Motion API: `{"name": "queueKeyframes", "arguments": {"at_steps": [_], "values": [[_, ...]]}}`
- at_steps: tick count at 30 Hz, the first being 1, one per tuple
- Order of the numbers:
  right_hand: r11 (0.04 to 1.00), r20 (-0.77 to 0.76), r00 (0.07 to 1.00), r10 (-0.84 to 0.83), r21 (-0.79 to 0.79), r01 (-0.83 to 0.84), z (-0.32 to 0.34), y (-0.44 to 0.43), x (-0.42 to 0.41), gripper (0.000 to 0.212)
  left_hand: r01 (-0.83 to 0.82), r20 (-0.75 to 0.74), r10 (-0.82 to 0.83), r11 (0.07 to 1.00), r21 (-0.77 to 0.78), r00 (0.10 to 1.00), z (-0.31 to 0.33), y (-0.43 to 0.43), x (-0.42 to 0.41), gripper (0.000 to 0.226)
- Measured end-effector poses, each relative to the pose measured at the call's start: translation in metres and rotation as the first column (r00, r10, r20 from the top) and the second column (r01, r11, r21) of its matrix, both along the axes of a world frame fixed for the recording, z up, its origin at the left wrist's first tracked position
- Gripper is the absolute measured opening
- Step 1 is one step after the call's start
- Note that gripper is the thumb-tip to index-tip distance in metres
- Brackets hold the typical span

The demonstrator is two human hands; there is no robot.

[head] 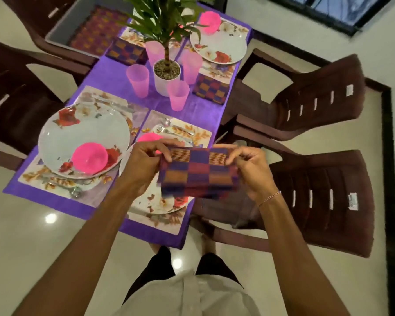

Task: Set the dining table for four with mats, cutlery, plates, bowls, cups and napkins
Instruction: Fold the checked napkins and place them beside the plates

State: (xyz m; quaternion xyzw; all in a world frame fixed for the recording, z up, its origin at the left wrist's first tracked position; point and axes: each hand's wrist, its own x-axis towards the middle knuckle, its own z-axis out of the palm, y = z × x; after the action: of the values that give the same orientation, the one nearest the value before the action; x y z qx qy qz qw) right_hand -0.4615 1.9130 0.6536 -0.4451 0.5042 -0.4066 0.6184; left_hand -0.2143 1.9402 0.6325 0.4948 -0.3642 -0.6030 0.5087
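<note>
While both hands work at its top edge, the checked napkin (pixel 196 172) hangs in the air above the near-right setting, over the edge of its plate (pixel 160 202) and resting on nothing. The left hand (pixel 141 167) pinches the upper left corner between thumb and fingertips. The right hand (pixel 253 172) pinches the upper right corner the same way, its other fingers curled beneath the cloth. Gripping the two upper corners holds the layers square and taut, which I take to be a last tidying of the fold before it is laid down.

Two folded napkins (pixel 211 88) lie at the far settings, each at the end of its mat nearest the centre, so this one probably belongs in a matching spot (the near-left setting shows none yet). Four pink cups (pixel 137 79) cluster round the potted plant (pixel 167 74), likely so each is within a diner's reach. Pink bowls (pixel 89 158) sit on the plates, and cutlery (pixel 169 127) lies on the floral mat (pixel 193 132).

A grey tray (pixel 59 30) on a far chair (pixel 30 14) holds what looks like more checked cloth, though blur makes that uncertain. White stickers (pixel 352 201) on the chair backs carry print too small to read, and no other writing shows.
</note>
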Motion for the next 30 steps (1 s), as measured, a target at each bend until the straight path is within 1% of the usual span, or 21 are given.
{"name": "queueKeyframes", "arguments": {"at_steps": [2,4,7,8,9,10,11,12,14,16,18,19,20,21,22,23,24,25,26,28,30], "values": [[0.999,-0.02,1.0,0.002,-0.044,-0.003,0.012,0.002,0.009,0.049,0.047,-0.027,-0.049,0.998,-0.048,0.998,0.008,-0.01,0.012,0.068],[0.997,-0.032,0.999,-0.023,-0.07,0.021,0.019,0.003,0.017,0.052,0.096,-0.062,-0.1,0.993,-0.074,0.993,0.012,-0.017,0.023,0.067],[0.99,0.002,0.996,-0.091,-0.108,0.09,0.022,0.001,0.025,0.059,0.195,-0.341,-0.208,0.978,-0.073,0.917,0.02,-0.023,0.035,0.044],[0.987,0.014,0.993,-0.119,-0.11,0.12,0.024,0.001,0.027,0.058,0.254,-0.42,-0.259,0.965,-0.07,0.87,0.023,-0.023,0.036,0.055],[0.984,0.031,0.989,-0.144,-0.103,0.147,0.026,0.0,0.03,0.059,0.302,-0.407,-0.296,0.952,-0.051,0.864,0.022,-0.024,0.038,0.072],[0.984,0.051,0.987,-0.153,-0.088,0.157,0.027,0.0,0.031,0.061,0.317,-0.323,-0.304,0.948,-0.014,0.896,0.024,-0.024,0.036,0.083],[0.986,0.069,0.987,-0.146,-0.077,0.151,0.029,0.0,0.032,0.062,0.298,-0.2,-0.29,0.954,0.015,0.936,0.028,-0.026,0.034,0.078],[0.989,0.074,0.99,-0.124,-0.067,0.129,0.03,0.0,0.033,0.062,0.264,-0.073,-0.261,0.964,0.031,0.962,0.034,-0.029,0.03,0.06],[0.993,0.085,0.99,-0.113,-0.034,0.116,0.03,0.001,0.031,0.054,0.214,0.069,-0.218,0.975,0.052,0.974,0.042,-0.037,0.024,0.024],[0.986,0.108,0.98,-0.167,0.032,0.164,0.03,-0.001,0.028,0.04,0.213,0.179,-0.215,0.977,0.032,0.96,0.047,-0.043,0.023,0.017],[0.978,-0.02,0.978,-0.209,-0.01,0.208,0.035,-0.004,0.029,0.023,0.233,0.283,-0.223,0.972,-0.001,0.933,0.05,-0.046,0.023,0.018],[0.981,-0.173,0.969,-0.176,-0.109,0.159,0.039,-0.006,0.032,0.015,0.252,0.332,-0.23,0.967,-0.023,0.915,0.051,-0.048,0.022,0.018],[0.976,-0.376,0.92,-0.113,-0.216,0.032,0.043,-0.01,0.036,0.017,0.276,0.358,-0.242,0.96,-0.046,0.902,0.051,-0.048,0.02,0.019],[0.947,-0.595,0.801,-0.061,-0.288,-0.142,0.045,-0.014,0.042,0.029,0.299,0.376,-0.25,0.951,-0.075,0.892,0.051,-0.05,0.017,0.02],[0.897,-0.786,0.615,-0.059,-0.312,-0.312,0.045,-0.018,0.049,0.04,0.316,0.38,-0.254,0.943,-0.107,0.889,0.051,-0.051,0.013,0.022],[0.844,-0.9,0.418,-0.127,-0.319,-0.431,0.044,-0.023,0.055,0.048,0.322,0.392,-0.246,0.936,-0.141,0.886,0.051,-0.052,0.009,0.024],[0.799,-0.933,0.284,-0.223,-0.342,-0.495,0.042,-0.028,0.061,0.05,0.311,0.389,-0.229,0.936,-0.163,0.892,0.053,-0.052,0.006,0.026],[0.77,-0.928,0.23,-0.293,-0.372,-0.518,0.039,-0.031,0.065,0.049,0.278,0.374,-0.203,0.947,-0.16,0.905,0.054,-0.053,0.004,0.028],[0.745,-0.91,0.241,-0.338,-0.415,-0.522,0.037,-0.035,0.065,0.049,0.236,0.34,-0.181,0.963,-0.13,0.923,0.059,-0.056,0.002,0.032],[0.7,-0.865,0.345,-0.365,-0.499,-0.51,0.031,-0.041,0.06,0.055,0.17,0.36,-0.134,0.983,-0.07,0.923,0.066,-0.065,-0.002,0.039],[0.663,-0.813,0.452,-0.367,-0.57,-0.485,0.025,-0.044,0.055,0.056,0.155,0.54,-0.07,0.981,-0.113,0.839,0.066,-0.076,-0.008,0.042]]}}
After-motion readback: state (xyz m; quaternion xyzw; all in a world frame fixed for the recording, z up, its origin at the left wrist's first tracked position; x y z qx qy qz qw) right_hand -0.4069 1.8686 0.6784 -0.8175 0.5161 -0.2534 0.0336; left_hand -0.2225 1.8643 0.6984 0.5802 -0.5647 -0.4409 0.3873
